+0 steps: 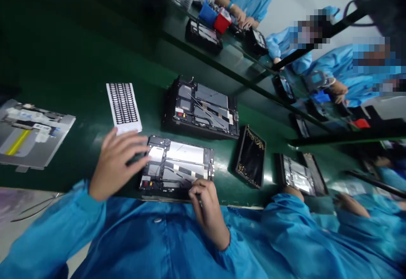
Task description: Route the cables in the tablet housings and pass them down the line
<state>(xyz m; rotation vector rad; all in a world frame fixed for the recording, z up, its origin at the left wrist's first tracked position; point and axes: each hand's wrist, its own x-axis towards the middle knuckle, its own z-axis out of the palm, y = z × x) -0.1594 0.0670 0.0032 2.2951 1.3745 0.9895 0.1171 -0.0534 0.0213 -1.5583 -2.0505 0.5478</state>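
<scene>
My left hand [117,162] hovers with its fingers spread at the left end of an opened tablet-like device [185,154], near the lower edge of a white sheet of black stickers [123,103]. Nothing shows in its fingers. The device lies flat at the front edge of the bench, its silver battery plates, black frame and thin cables exposed. At its lower right edge, my right hand [207,211] is curled with thumb and fingers pinched together. Whatever is between these fingertips is too small to make out. Thin dark lines run over the device toward them.
Behind the device stands a stack of similar units [203,131]. A black tray with small brass-coloured parts [250,158] sits to the right. On the left lies a silver panel [47,143] with a yellow strip. Co-workers in blue work across the bench and at my right.
</scene>
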